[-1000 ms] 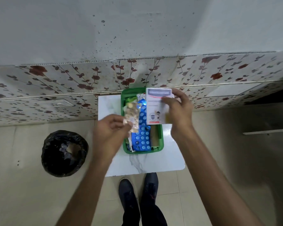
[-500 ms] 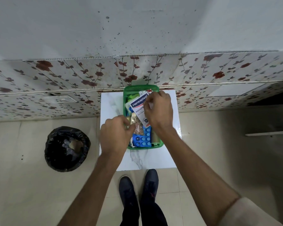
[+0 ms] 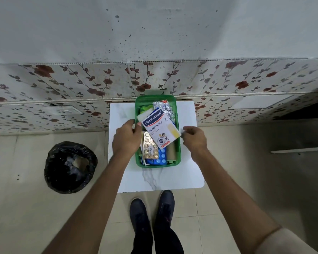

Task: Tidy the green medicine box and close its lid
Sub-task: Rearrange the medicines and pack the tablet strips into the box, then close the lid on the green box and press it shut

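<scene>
Tidying nearly done, lid not yet closed.

Green box [image 3: 138,143] on the white table [image 3: 189,162], between the two hands and open. Left hand [image 3: 126,139] curled against the near-side wall, touching the rim; whether gripping, cannot tell. Right hand [image 3: 195,137] just beside the other wall, loosely curled, holding nothing visible. Plaster packet [image 3: 159,129] tilted on top, one corner over the right rim; gold pill strip [image 3: 150,148] and blue pill strip [image 3: 161,158] beneath. Next, probably: press packet flat inside, then find the lid, not clearly visible here. Bare table right of the right hand; wall [image 3: 154,79] just beyond the box; bin [image 3: 70,166] well left of the left hand.
</scene>
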